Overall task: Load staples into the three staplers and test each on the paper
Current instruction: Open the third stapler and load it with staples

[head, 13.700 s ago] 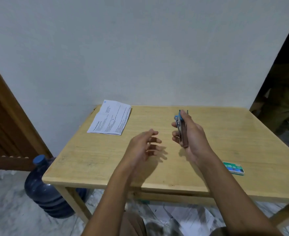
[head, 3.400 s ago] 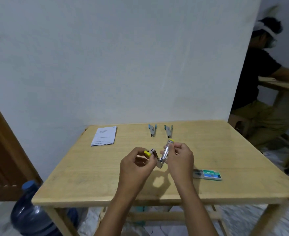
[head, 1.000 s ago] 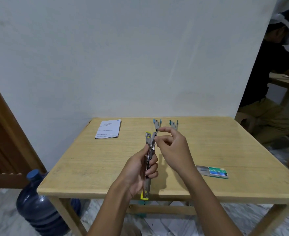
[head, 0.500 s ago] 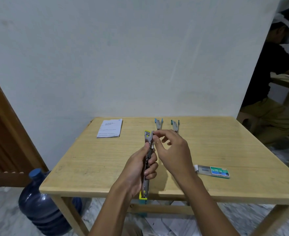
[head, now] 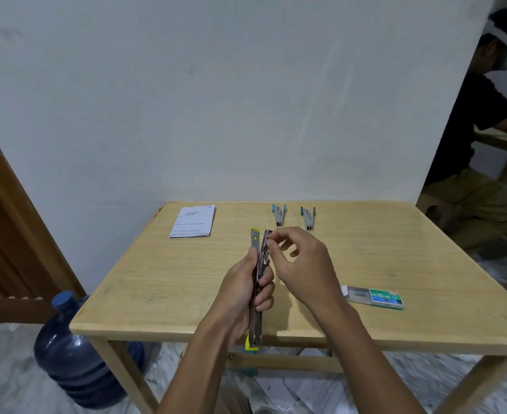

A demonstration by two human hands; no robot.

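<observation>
The yellow stapler [head: 256, 282], swung open with its long axis running away from the person, is gripped by the left hand [head: 243, 294] above the tabletop [head: 162, 282]; the right hand [head: 303, 267] pinches its far tip. Beyond it lie two blue staplers [head: 278, 215], the paper [head: 193, 221] far-left, the staple box [head: 375, 297] right.

The stapler [head: 256, 282] gripped in the left hand [head: 240, 297] looks like bare, shiny metal with matt yellow plastic tips at both ends. Beneath the grip, the table [head: 168, 282] is pale wood with a smooth, faintly satin finish. Right of the grip lies a glossy cardboard staple box [head: 376, 297]; far beyond it to the left, matt white printed paper [head: 193, 221].
</observation>
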